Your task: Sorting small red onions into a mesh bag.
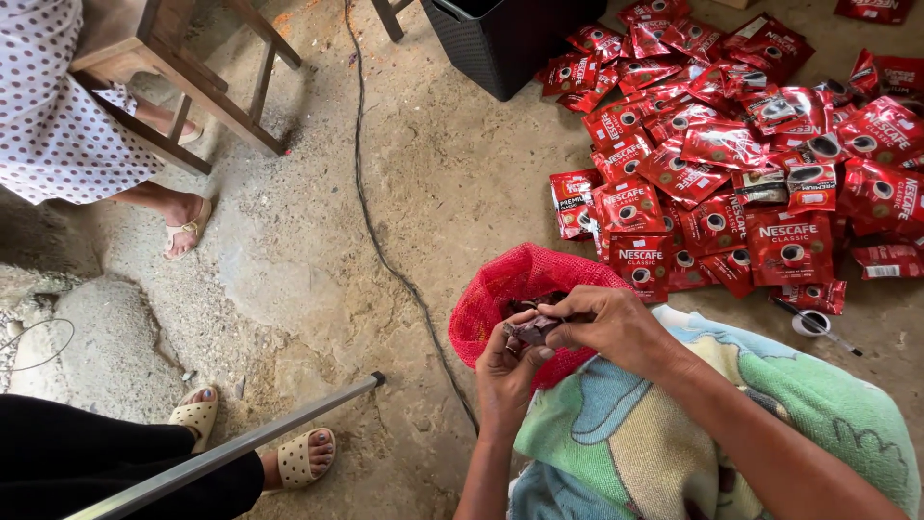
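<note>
Both hands meet over the lap: left hand and right hand are pinched shut on a small dark folded strip, right at the mouth of a red mesh bag. There's a few dark bits already in the bag, I think, hard to tell. Far right, a big heap of red coffee sachets covers the concrete floor, so plenty looks untouched. Black bin sits beyond.

Soft even daylight, weak shadows; glare on red sachets; sharp focus, wide-angle stretch at edges.
</note>
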